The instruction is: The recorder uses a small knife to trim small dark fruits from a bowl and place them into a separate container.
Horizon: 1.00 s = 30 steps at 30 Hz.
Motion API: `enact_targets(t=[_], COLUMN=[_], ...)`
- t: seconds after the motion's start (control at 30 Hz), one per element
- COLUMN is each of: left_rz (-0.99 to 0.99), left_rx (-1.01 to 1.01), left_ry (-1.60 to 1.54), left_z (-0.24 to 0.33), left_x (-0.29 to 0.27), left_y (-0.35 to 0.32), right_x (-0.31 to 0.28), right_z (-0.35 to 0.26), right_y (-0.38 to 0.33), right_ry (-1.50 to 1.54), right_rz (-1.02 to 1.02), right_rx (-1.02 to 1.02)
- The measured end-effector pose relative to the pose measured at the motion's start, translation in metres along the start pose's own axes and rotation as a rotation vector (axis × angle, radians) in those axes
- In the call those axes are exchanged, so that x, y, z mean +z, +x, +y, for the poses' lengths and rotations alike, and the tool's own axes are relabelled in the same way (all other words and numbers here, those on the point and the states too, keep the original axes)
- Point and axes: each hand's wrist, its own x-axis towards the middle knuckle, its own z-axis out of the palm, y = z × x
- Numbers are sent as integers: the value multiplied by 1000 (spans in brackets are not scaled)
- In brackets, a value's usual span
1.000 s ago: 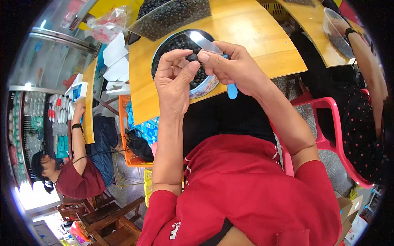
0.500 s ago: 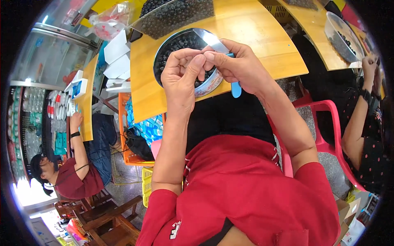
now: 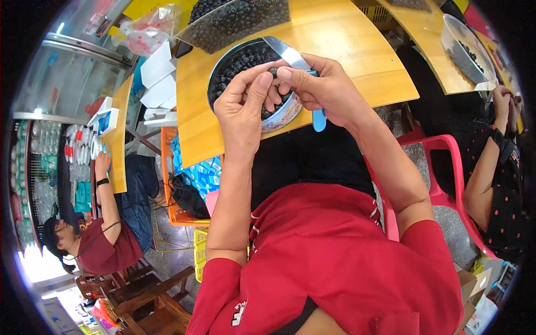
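Note:
Above a round tub (image 3: 274, 121) full of small dark balls (image 3: 245, 58), my two hands meet at the fingertips. Curled fingers and a bent thumb make up my left hand (image 3: 245, 97), which pinches one dark round ball (image 3: 273, 71). My right hand (image 3: 324, 84) grips a knife (image 3: 287, 54) with a broad shiny blade and a blue handle, the handle end sticking out below the palm. Its thumb tip rests close beside the ball. Whether the balls are beads or fruit I cannot tell.
The tub stands on a wooden table (image 3: 346, 50), near a clear bin (image 3: 240, 25) of dark balls. Left are an orange crate (image 3: 177, 215) with blue packets and a seated person (image 3: 111, 240). Right are a pink chair (image 3: 458, 167) and another person's arm (image 3: 483, 173).
My left hand has shifted slightly left and down, and the dark ball now shows between the fingertips. The person at the right has brought their hands together.

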Motion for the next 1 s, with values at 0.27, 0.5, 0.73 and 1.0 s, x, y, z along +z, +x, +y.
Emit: enact_targets(t=[0.27, 0.5, 0.73, 1.0], left_rz=[-8, -45, -12, -65], left_rx=[-9, -5, -67, -201], left_ry=[3, -29, -122, -399], left_z=[-1, -5, -7, -2], left_x=[-7, -6, -5, -16], left_y=[-3, -4, -2, 2], right_x=[7, 2, 1, 8], right_z=[-5, -6, -4, 3], right_y=[-2, -2, -1, 3], right_ry=[-17, -39, -30, -322], right_rz=[15, 24, 27, -39], right_rx=[-52, -45, -78, -463])
